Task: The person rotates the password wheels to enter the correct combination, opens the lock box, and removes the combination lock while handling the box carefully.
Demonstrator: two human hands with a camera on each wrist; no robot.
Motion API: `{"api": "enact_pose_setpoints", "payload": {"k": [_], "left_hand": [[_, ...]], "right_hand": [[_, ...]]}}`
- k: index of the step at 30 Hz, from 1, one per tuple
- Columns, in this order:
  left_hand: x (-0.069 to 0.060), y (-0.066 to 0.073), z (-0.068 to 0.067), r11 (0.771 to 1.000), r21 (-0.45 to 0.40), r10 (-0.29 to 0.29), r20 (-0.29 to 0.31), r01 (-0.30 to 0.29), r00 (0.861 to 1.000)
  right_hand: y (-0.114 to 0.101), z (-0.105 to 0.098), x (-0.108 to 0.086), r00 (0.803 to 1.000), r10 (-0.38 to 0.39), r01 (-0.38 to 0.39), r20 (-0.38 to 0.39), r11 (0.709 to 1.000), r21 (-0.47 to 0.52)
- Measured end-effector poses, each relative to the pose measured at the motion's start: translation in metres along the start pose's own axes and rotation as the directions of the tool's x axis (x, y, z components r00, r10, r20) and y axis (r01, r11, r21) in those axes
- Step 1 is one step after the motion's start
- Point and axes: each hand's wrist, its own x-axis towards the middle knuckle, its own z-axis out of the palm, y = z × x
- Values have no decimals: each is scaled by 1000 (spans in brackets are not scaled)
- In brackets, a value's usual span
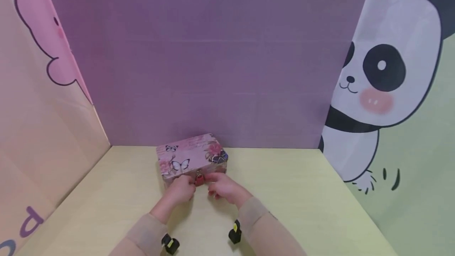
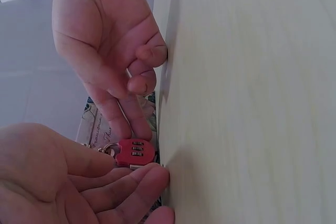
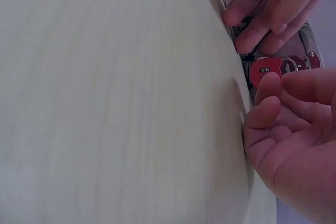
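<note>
Clad in a pinkish-beige left sleeve point(image 1: 129, 247) and matching right sleeve point(image 1: 279, 238), banded toward the wrists by a broad greyish-beige left cuff point(image 1: 147, 230) and right cuff point(image 1: 253, 213). Fitted along the inner sides with a small, blocky black left wrist camera point(image 1: 172, 247) and similar right wrist camera point(image 1: 234, 237), both marked in bright yellow.

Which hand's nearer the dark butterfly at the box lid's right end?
Right. The right hand is in front of the dark butterfly; the left hand is farther off, left of the red padlock.
</note>
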Motion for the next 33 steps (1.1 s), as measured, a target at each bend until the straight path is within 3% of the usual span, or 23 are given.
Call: {"api": "enact_pose_setpoints", "payload": {"k": [17,33], "left_hand": [[-1,-3,0,1000,-23,13,1,-13,1000],[-1,-7,4,988,-152,-15,-34,10,999]], "right_hand": [[0,1,1,1000,-2,2,16,1000,-12],[2,-3,2,999,-6,3,37,998,60]]}}
